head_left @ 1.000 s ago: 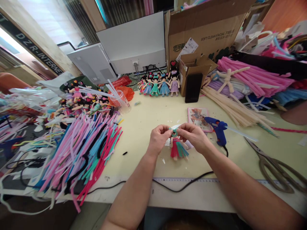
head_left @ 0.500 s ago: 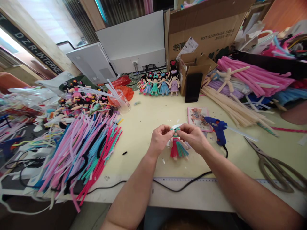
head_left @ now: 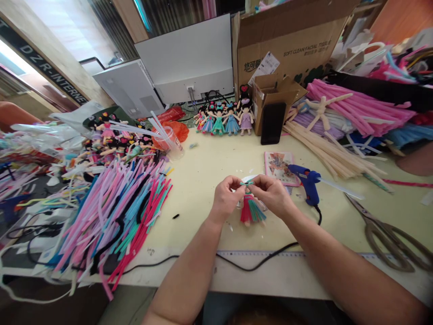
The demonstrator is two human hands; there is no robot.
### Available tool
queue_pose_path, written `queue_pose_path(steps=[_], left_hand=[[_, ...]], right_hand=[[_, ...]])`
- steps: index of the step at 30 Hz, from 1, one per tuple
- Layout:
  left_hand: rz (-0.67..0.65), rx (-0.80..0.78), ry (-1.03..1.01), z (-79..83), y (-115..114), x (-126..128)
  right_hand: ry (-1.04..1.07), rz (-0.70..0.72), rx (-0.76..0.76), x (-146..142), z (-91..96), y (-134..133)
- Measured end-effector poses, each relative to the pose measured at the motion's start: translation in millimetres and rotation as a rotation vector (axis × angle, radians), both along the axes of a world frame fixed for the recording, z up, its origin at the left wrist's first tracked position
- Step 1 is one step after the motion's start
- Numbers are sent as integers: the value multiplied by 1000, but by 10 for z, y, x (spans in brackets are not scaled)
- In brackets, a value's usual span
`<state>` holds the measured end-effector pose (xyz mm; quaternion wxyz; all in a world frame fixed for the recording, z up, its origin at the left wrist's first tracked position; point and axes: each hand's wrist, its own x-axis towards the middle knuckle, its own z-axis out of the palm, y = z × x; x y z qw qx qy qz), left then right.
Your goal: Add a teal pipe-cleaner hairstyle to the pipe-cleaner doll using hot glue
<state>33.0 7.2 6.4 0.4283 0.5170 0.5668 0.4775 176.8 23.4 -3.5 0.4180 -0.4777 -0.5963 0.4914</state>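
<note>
Between my hands, a short green pipe cleaner (head_left: 247,183) runs across the top of a small pipe-cleaner doll (head_left: 251,212). The doll wears a red and teal skirt, and its head is mostly covered by my fingers. My left hand (head_left: 227,194) pinches the green piece at its left end. Thumb and forefinger of my right hand (head_left: 270,192) close on the other end. Behind the doll, a white round object shows only in part. A blue glue gun (head_left: 307,183) lies to the right of my right hand, its nose over a picture card (head_left: 280,166).
Large scissors (head_left: 385,234) lie at the right. Bundles of coloured pipe cleaners (head_left: 111,212) cover the left side. Finished dolls (head_left: 223,119) stand at the back beside a phone (head_left: 272,124) and a cardboard box (head_left: 287,49). A black cord (head_left: 250,269) crosses the front edge.
My fingertips have shifted slightly, and more of the green pipe cleaner shows stretched between them. The doll and everything around it stay in place.
</note>
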Motion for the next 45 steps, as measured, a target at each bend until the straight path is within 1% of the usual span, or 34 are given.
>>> queue_pose_path(steps=[14,21,29,34,40,42,45], left_hand=[[16,-2,22,10,5,14],[16,5,41,0,0,4],[3,6,58,8,-4,12],[1,11,61,15,-8,12],[-47,46,-26,-17,-9,-59],[-82,48,-81,-19,-11,-82],[-106,33,-204,5,-13,-87]], right_hand=[[-25,-19,20,-3,-24,-2],[17,1,-4,-10,-24,-2],[-43,-23,21,-6,-24,-8],[-31,-22,22,-4,-15,-9],[-10,49,66,32,-44,20],[-36,40,97,44,-35,19],[-110,-11,172,63,7,4]])
